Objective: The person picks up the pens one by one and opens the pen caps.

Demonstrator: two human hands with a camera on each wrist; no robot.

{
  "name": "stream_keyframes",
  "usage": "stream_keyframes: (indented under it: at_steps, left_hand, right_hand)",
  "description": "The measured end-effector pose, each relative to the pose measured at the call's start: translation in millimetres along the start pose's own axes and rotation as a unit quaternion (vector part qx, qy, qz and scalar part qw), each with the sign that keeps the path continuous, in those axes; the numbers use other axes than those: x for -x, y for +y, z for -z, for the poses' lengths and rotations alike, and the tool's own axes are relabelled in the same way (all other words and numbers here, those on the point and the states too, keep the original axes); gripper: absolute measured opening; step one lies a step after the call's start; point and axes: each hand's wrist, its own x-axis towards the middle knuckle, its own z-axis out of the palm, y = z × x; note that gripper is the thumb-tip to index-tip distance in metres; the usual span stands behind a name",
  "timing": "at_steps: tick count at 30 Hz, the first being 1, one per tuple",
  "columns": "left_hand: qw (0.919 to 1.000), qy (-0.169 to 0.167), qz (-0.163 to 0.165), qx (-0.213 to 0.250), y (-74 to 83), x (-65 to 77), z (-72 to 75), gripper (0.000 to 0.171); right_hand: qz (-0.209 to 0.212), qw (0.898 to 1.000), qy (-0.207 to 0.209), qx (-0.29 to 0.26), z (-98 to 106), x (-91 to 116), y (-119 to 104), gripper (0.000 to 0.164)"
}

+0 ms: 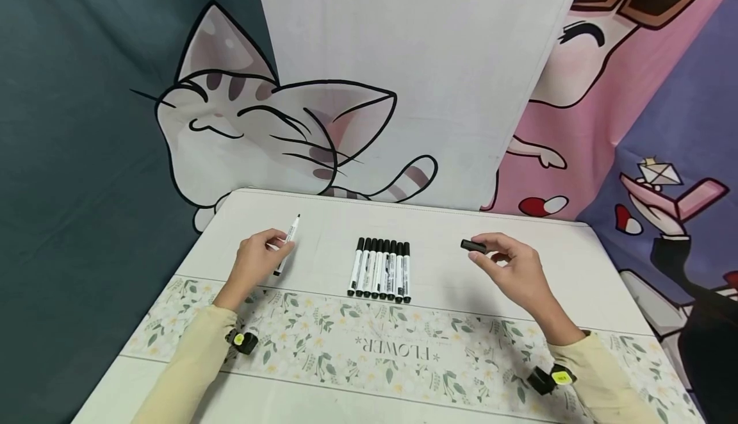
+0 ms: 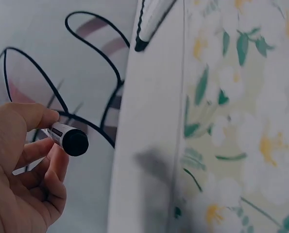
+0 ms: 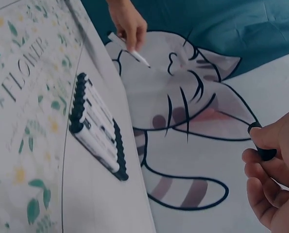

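Note:
On the left of the head view, my left hand (image 1: pixel 259 260) pinches an uncapped white marker (image 1: pixel 292 230) between thumb and fingers, its dark tip pointing up and away. The marker's black end (image 2: pixel 76 141) faces the camera in the left wrist view. Over on the right, my right hand (image 1: pixel 513 269) holds a black marker cap (image 1: pixel 474 246) between thumb and fingertips, raised above the table. Between the hands lies a row of several capped markers (image 1: pixel 379 270), side by side, black caps toward the far edge.
The white table (image 1: pixel 323 219) carries a floral strip (image 1: pixel 323 341) with the word FLOWER along its near part. Behind its far edge hangs a cloth backdrop (image 1: pixel 426 46) with a cartoon cat (image 1: pixel 248 148). A camera is strapped to each wrist.

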Motion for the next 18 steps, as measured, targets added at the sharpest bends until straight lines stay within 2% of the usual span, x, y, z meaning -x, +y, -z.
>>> stream_keyframes:
  at_steps: [10,18]
  left_hand:
    - [0.9989,-0.027,0.039,0.003,-29.3,-8.2,-3.5,0.039]
    - [0.997,-0.038,0.066,-0.015,-43.9,-13.5,-5.4,0.035]
  right_hand:
    - [-0.049,0.999,-0.001,0.0,12,-4,14,0.024]
    - [-0.08,0.996,0.036,0.015,16,-5,28,0.025]
